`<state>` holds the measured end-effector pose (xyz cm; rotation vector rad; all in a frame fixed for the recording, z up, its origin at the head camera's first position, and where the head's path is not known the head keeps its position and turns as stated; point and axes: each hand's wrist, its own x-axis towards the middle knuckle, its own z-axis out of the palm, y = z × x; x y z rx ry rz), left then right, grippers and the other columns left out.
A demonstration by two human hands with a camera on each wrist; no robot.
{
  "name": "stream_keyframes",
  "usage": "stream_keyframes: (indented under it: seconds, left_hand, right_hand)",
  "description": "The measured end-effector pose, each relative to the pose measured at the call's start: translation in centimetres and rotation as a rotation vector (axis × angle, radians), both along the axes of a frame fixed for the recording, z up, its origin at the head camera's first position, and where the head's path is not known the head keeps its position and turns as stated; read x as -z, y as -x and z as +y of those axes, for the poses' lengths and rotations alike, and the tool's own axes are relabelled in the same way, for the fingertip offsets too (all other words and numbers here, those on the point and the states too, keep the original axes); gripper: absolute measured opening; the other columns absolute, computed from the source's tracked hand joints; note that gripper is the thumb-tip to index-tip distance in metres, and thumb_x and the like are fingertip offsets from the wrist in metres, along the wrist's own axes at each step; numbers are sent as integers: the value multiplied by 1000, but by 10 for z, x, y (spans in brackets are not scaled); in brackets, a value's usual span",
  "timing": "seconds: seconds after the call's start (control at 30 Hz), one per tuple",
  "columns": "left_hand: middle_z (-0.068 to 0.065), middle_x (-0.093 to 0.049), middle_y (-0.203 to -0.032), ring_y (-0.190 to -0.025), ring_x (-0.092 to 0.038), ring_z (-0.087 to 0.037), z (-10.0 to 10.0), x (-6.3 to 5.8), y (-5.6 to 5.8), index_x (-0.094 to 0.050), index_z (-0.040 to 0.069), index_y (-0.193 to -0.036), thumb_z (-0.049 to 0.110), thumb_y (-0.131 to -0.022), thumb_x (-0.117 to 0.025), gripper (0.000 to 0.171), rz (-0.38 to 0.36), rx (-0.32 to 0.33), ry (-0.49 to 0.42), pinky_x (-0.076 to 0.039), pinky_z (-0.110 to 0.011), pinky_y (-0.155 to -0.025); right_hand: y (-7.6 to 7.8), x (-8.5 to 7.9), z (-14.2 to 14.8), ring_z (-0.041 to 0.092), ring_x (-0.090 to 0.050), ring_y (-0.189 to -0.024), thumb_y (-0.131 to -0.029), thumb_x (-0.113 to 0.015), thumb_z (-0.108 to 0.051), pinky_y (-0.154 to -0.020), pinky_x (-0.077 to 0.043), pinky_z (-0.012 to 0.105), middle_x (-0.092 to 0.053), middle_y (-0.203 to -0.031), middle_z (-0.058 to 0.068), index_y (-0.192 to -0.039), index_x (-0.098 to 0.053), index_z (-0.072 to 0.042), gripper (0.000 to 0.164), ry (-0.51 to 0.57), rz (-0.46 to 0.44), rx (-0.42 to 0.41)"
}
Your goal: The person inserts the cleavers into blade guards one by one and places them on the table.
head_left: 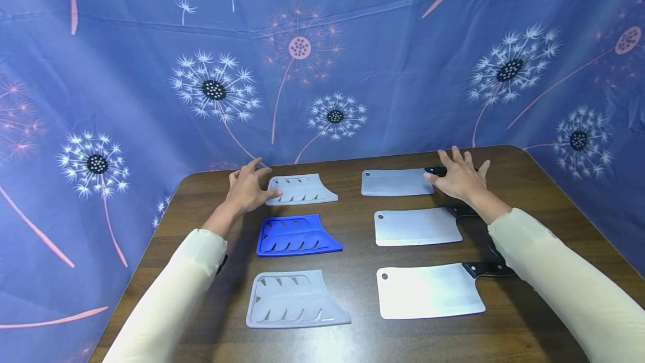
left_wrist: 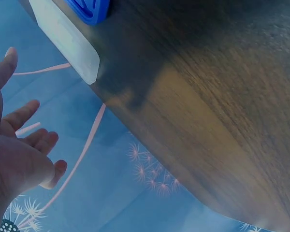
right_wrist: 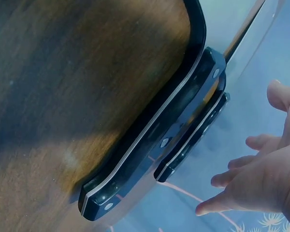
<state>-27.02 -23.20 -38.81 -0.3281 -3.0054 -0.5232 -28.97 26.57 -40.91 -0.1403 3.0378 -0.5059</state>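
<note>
My left hand [head_left: 247,189], fingers spread, is at the left end of the far white blade guard [head_left: 307,188]; whether the thumb touches it I cannot tell. Nearer lie a blue blade guard [head_left: 297,235] and a larger pale grey one [head_left: 292,299]. Over the black handle of the far cleaver [head_left: 395,182] is my right hand [head_left: 461,178], its fingers spread and partly hiding that handle. A middle cleaver [head_left: 415,227] and a near cleaver [head_left: 428,294] lie below it. In the right wrist view, black riveted handles [right_wrist: 145,140] appear beside the spread fingers.
A brown wooden table [head_left: 353,340] carries both columns, guards on the left and cleavers on the right. Its far edge meets a blue cloth [head_left: 383,99] printed with dandelions. My right forearm passes above the middle and near handles.
</note>
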Motion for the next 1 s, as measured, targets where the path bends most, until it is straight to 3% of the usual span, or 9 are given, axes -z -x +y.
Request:
stream_keyframes:
  seconds: [0.23, 0.47, 0.7, 0.83, 1.0]
  left_hand:
    - [-18, -23, -155, -138, -25, -38, 7, 1, 4, -50, 11, -140, 43, -81, -75, 72, -45, 31, 15, -15, -56, -103]
    - [-17, -14, -158, -142, -14, -39, 14, 5, 12, -37, 14, -149, 45, -82, -73, 82, -155, 77, 37, -13, -60, -105]
    - [-15, -13, -158, -142, -13, -39, 19, 9, 19, -31, 19, -152, 47, -81, -73, 87, -203, 113, 51, -17, -59, -102]
    - [-16, -9, -159, -144, -9, -39, 20, 13, 22, -28, 18, -153, 48, -79, -75, 92, -252, 125, 59, -15, -61, -103]
    - [-15, -4, -160, -145, -3, -37, 23, 16, 25, -21, 19, -154, 53, -79, -73, 97, -320, 147, 94, -12, -64, -105]
  right_hand:
    - [5, 4, 3, 54, 11, -137, -92, -48, -60, -95, 15, 75, 0, -156, 29, -154, -11, -8, 89, 0, -27, -1]
    - [8, 6, 5, 55, 8, -137, -92, -53, -54, -96, 14, 75, -3, -155, 29, -154, -16, -8, 85, 1, -28, 16]
    - [11, 8, 10, 55, 8, -137, -93, -58, -43, -98, 11, 75, -4, -156, 29, -154, -14, -9, 83, 10, -44, 9]
    - [14, 11, 11, 55, 8, -137, -92, -60, -39, -99, 6, 75, -3, -156, 28, -154, -14, -11, 83, 5, -56, 5]
    - [18, 15, 17, 54, 11, -137, -92, -61, -39, -96, 8, 77, -2, -157, 26, -154, -15, -12, 82, 10, -66, 3]
